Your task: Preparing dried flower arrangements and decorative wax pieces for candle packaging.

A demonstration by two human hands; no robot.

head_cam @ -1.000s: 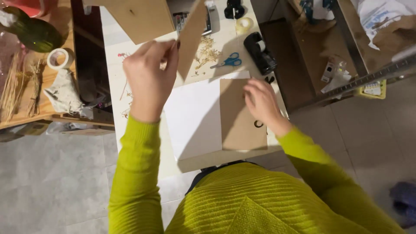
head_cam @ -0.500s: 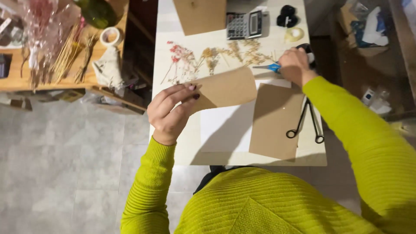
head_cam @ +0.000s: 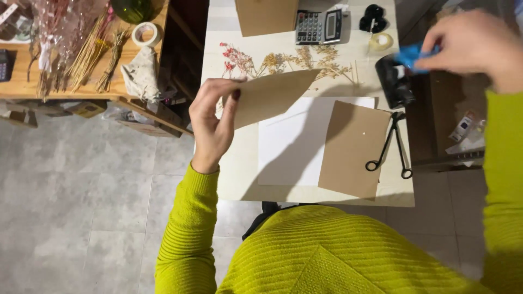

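Above my white sheet (head_cam: 297, 142) lie dried flowers (head_cam: 283, 62); beyond them, a calculator (head_cam: 318, 26); right of it, black scissors (head_cam: 391, 146).

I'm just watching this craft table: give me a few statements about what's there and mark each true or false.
1. The left hand holds a piece of brown card. True.
2. The right hand holds a blue-handled object. True.
3. The black scissors are in the left hand. False: they lie on the white table, partly on a brown card sheet.
4. The calculator lies on the floor. False: it is on the table.
5. Dried flowers lie on the table. True.
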